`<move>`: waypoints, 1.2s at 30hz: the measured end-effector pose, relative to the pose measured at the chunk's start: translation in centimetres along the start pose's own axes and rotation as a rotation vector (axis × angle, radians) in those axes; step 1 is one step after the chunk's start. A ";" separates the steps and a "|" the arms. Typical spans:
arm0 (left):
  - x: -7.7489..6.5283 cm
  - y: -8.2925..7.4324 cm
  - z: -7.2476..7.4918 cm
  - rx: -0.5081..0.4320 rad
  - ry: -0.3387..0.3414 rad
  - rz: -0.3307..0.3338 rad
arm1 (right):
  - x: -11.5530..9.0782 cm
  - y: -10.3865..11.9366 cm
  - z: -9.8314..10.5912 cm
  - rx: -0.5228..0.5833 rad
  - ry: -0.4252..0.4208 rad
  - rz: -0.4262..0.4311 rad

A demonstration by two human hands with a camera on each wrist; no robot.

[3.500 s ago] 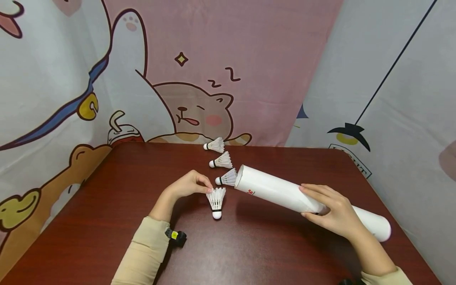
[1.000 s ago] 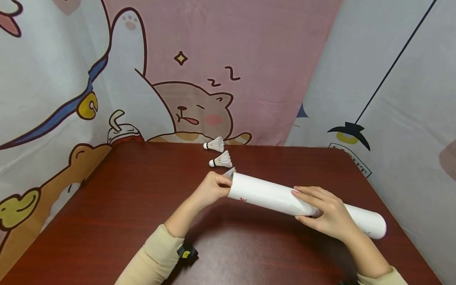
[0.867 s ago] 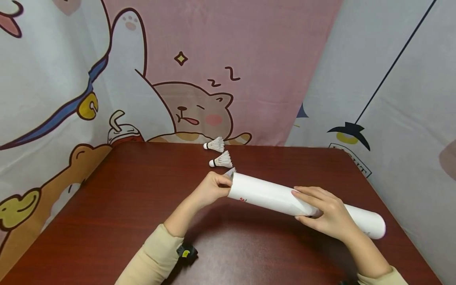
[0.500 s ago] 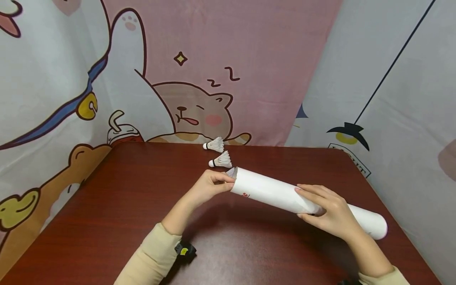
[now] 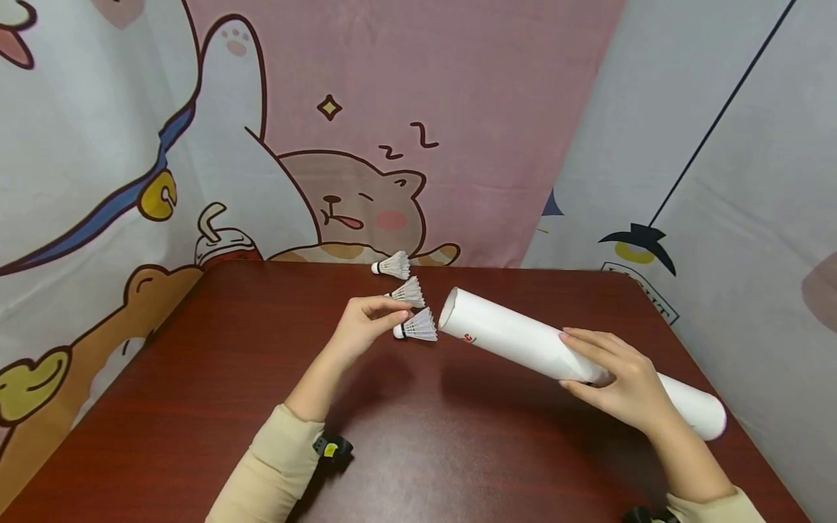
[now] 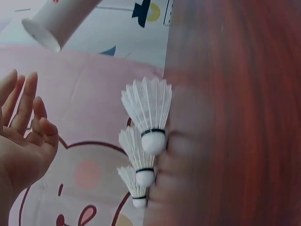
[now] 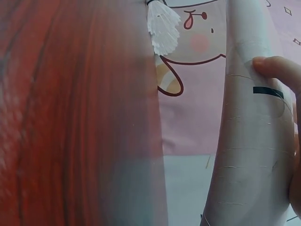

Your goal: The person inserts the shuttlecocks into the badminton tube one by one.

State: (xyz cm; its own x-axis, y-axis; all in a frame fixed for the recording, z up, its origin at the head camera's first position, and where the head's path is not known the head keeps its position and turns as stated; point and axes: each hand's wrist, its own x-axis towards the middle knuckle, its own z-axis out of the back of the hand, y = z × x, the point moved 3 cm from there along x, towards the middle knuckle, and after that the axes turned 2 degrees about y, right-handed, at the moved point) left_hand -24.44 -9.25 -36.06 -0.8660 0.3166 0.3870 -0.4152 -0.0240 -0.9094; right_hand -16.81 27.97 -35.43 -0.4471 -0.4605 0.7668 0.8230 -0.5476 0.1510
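My right hand [image 5: 624,374] grips a long white shuttlecock tube [image 5: 513,335] around its middle. The tube slants over the table, its open mouth facing left and raised. In the right wrist view the thumb [image 7: 270,66] presses on the tube wall. My left hand [image 5: 360,327] holds nothing; its fingers are loosely bent, and in the left wrist view they stand apart from the shuttlecocks. The nearest white feather shuttlecock [image 5: 421,327] lies just left of the tube mouth. Behind it lie a second shuttlecock [image 5: 410,291], partly covered by my fingers, and a third shuttlecock [image 5: 395,265].
Below everything is a dark red-brown wooden table [image 5: 497,450]. The three shuttlecocks form a row reaching its back edge. A cartoon-printed cloth [image 5: 497,131] hangs behind and at both sides.
The shuttlecock that my left hand pinched earlier went to the tube mouth and is out of sight. My left hand has drawn back left; the tube has shifted right, its mouth higher.
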 end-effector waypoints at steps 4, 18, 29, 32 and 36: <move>-0.1 -1.0 0.9 0.044 -0.043 -0.003 | -0.1 -0.2 0.3 0.001 -0.005 -0.012; 3.0 4.2 2.5 0.225 -0.046 -0.087 | -0.6 -1.0 0.4 0.028 -0.018 -0.040; 6.5 7.4 2.5 0.327 0.012 -0.068 | -1.4 -1.9 0.1 0.011 0.007 -0.072; 7.0 7.9 2.5 0.348 0.019 -0.035 | -1.4 -2.0 0.1 0.014 0.015 -0.075; 7.7 8.3 2.3 0.359 0.034 -0.010 | -1.5 -2.0 0.0 0.006 0.024 -0.079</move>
State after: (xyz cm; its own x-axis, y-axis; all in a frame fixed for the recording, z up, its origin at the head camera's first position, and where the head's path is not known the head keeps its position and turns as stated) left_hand -35.20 -9.18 -40.30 -0.8543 0.3501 0.3843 -0.4998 -0.3502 -0.7921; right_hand -17.84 29.78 -36.84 -0.5189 -0.4324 0.7374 0.7870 -0.5785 0.2146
